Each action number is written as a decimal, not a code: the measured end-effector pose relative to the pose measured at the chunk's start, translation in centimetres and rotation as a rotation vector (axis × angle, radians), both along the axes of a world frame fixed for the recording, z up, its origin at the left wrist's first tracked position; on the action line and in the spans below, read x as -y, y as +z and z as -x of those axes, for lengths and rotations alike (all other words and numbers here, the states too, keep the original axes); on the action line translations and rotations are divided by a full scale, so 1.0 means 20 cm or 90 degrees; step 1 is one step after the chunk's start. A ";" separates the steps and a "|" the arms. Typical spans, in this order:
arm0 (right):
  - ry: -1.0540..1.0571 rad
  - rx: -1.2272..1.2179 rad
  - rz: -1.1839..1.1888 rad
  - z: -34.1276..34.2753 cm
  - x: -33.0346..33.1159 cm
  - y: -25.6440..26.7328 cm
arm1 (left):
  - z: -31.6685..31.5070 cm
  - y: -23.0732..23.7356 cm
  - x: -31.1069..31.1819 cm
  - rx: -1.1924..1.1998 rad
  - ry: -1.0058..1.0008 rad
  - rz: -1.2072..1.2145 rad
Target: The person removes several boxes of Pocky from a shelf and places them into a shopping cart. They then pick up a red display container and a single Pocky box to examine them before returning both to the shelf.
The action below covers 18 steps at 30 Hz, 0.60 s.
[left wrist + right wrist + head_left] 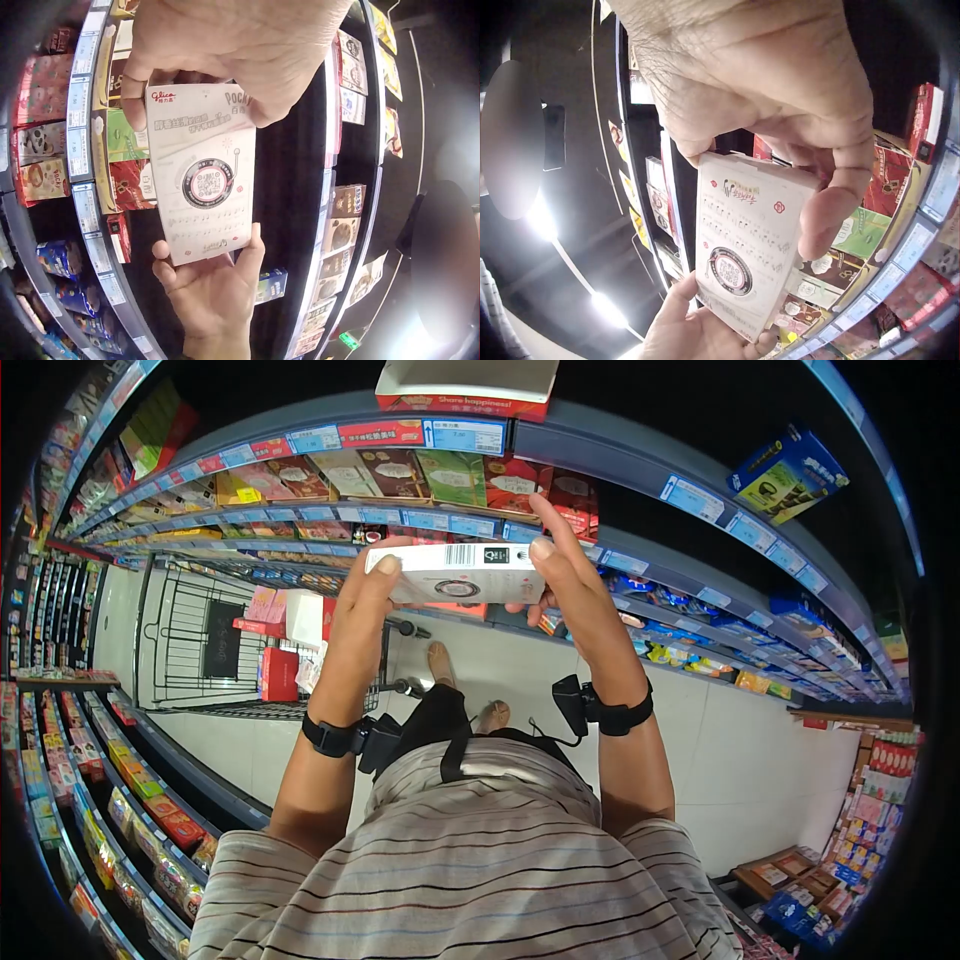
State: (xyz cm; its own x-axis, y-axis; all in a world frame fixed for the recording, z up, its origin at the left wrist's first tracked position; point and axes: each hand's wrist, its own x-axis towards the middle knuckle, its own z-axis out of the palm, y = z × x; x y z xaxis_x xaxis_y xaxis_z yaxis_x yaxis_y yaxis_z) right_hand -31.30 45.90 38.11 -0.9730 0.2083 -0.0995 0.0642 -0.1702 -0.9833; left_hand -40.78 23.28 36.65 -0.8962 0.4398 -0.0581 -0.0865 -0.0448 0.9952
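A flat white Pocky box (460,572) is held up in front of the chest, level across both hands in the head view. My left hand (366,588) grips one end, thumb on the near edge. At the other end my right hand (572,578) has its thumb on the edge and fingers around the side. In the left wrist view the box's printed face (196,142) shows a Glico logo, lines of text and a round black-ringed QR code. The same face of the box (718,206) appears tilted in the right wrist view. Its opposite face is hidden there.
Directly ahead, shelves carry a row of snack boxes (457,478) above blue price tags (465,437). A wire shopping cart (175,650) with red and pink boxes stands at the left. More shelves (140,760) of packets run along the lower left; a blue box (790,475) sits upper right.
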 end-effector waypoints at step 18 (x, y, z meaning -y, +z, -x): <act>0.013 0.004 -0.081 0.26 0.05 -0.02 | 0.19 0.00 0.05 0.003 0.018 -0.029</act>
State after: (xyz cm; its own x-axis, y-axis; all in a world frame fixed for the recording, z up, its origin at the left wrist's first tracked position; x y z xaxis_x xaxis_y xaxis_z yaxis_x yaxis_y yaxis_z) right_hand -36.52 44.99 37.66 -0.9766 0.2000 -0.0795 0.0725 -0.0422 -0.9965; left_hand -44.65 22.29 36.65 -0.9081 0.4165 -0.0432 -0.0898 -0.0930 0.9916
